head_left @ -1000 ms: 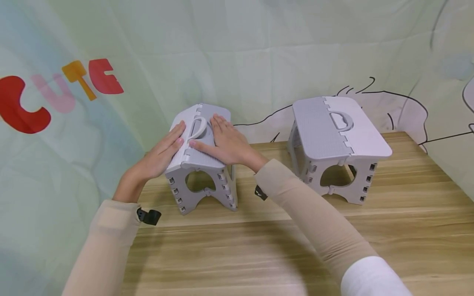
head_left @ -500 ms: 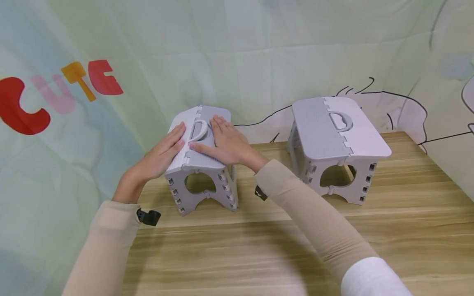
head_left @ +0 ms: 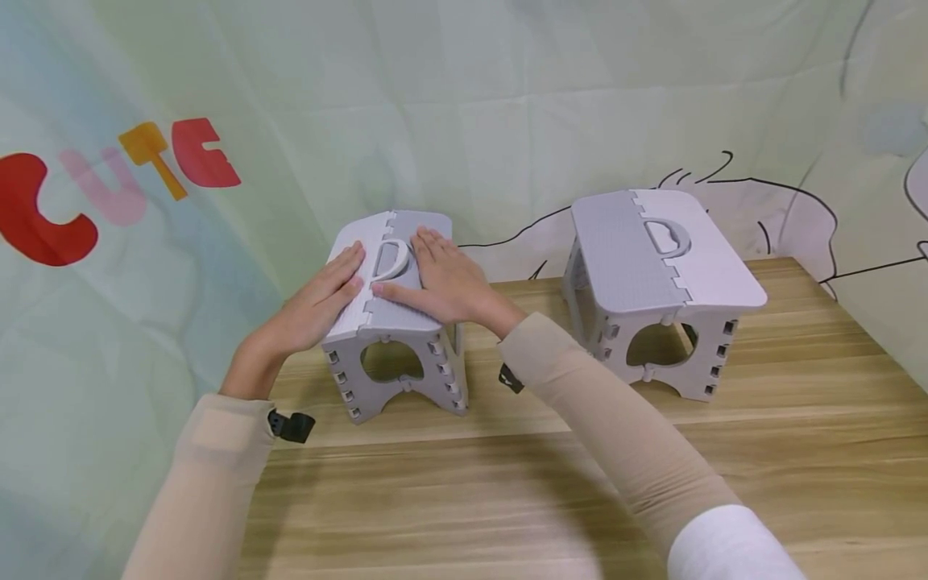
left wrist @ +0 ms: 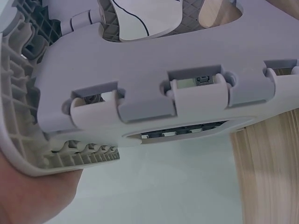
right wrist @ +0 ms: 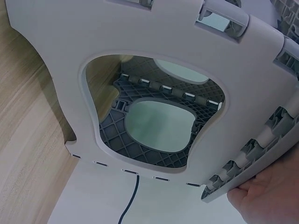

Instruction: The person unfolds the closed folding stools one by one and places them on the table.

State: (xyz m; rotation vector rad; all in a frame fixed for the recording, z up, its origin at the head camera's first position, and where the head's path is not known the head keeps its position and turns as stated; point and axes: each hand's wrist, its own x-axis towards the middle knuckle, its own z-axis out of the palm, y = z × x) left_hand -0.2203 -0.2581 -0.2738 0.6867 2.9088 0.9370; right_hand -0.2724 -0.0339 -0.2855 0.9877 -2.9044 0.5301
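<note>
A grey and white folding step stool [head_left: 406, 316] stands at the left of the wooden table, its two-panel top nearly flat with a slight ridge along the middle seam. My left hand [head_left: 308, 310] lies with straight fingers on the white panel. On the grey panel my right hand [head_left: 451, 283] rests flat, thumb stretched toward the seam. Between the hands shows the stool's carrying handle [head_left: 392, 259]. In the left wrist view the hinged side [left wrist: 135, 79] fills the frame, with part of the left hand [left wrist: 37, 196] at the top's edge. Through the side opening [right wrist: 159, 123] the ribbed inside shows.
A second folding stool [head_left: 652, 250] stands unfolded with a flat top to the right. Both stools are on the wooden table [head_left: 435, 499]. A printed cloth backdrop [head_left: 464, 105] hangs close behind and along the left side.
The left stool's top has sunk slightly and its middle ridge has flattened under my hands. Both hands have stayed on the panels, and the right stool has not moved.
</note>
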